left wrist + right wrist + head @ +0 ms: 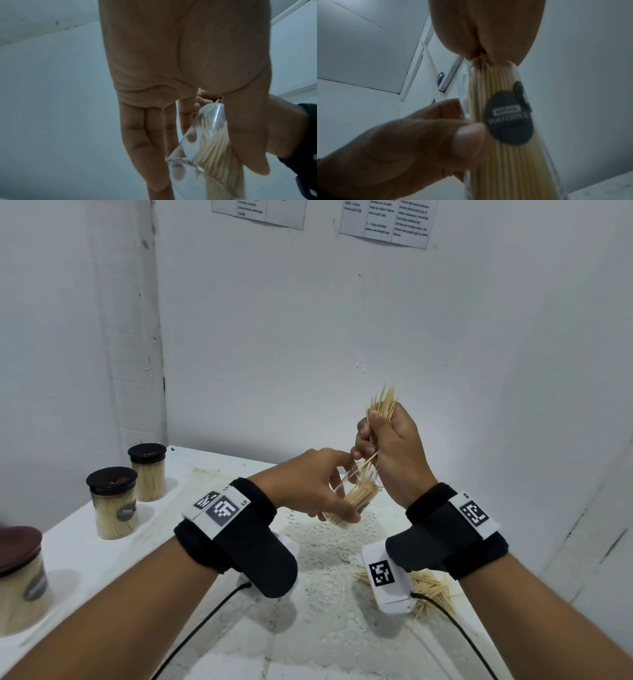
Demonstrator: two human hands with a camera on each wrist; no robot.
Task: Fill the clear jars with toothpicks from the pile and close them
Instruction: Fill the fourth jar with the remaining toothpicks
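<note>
Head view showed the left hand [308, 484] wrapped around a clear cylindrical plastic jar [352, 501], thumb on one side and fingers on the other, holding it tilted above the white table [102, 542] with its open mouth toward the right hand [390, 446]. That jar was partly filled with pale wooden toothpicks. The right hand was closed in a fist around a thick bundle of toothpicks [382, 405], their points fanning out above the thumb and the lower ends reaching the jar's mouth. A loose pile of toothpicks [431, 587] lay on the white lace mat [325, 549] near the right wrist. Three filled clear jars with dark round lids [113, 501] stood on the table's left side, well apart from the hands. Right wrist view showed a round dark label [508, 119] on the held jar's wall beside the left thumb. Two printed paper sheets [387, 220] hung on the white wall behind.
</note>
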